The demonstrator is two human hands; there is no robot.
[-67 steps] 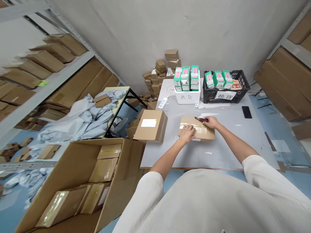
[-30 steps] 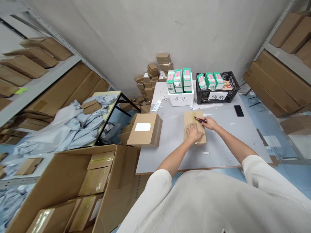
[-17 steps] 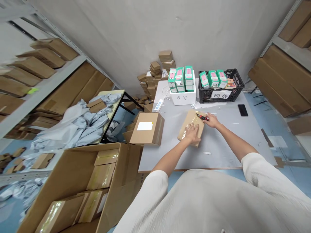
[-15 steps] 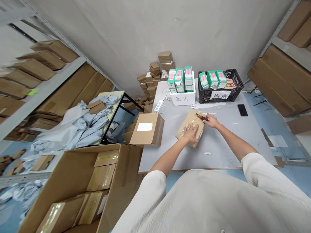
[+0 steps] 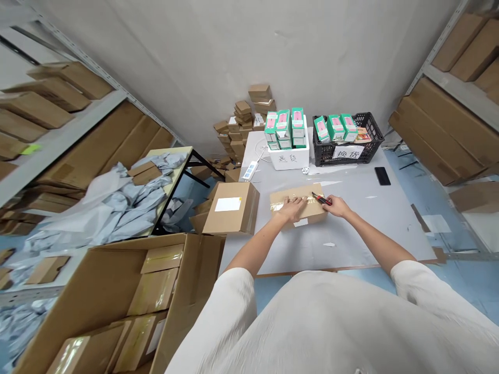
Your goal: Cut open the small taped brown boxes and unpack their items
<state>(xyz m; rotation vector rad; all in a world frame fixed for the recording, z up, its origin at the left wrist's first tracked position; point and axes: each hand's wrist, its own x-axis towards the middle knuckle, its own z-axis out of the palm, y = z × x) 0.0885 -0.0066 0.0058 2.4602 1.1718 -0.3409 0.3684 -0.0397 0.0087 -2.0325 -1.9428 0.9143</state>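
Because its sides look flat and square, we judge the small carton (image 5: 313,209) to be stiff and fairly light, though we cannot see what lies inside or tell whether it is fragile. It sits on the grey table (image 5: 273,255) in front of us, its long side running roughly left to right, with a white label (image 5: 301,222) on the side facing us. Shiny tape runs along its top and would probably feel slick, so we would take hold of bare cardboard at the left end or along the long edges, clear of the blade. Our left hand (image 5: 293,209) lies on top, fingers stretched out and a little apart, resting on the carton without wrapping round anything. Our right hand (image 5: 337,206) has its fingers curled round the handle of a red and black knife (image 5: 321,199), its tip pointing left over the carton's right end; whether the blade is in the tape, we cannot tell. Farther left, a bigger carton (image 5: 223,220) stands at the table's edge. Behind our work are a white tub (image 5: 275,161) and a black crate (image 5: 324,157), both holding green and pink boxes, with a phone (image 5: 382,176) to the right of the crate.
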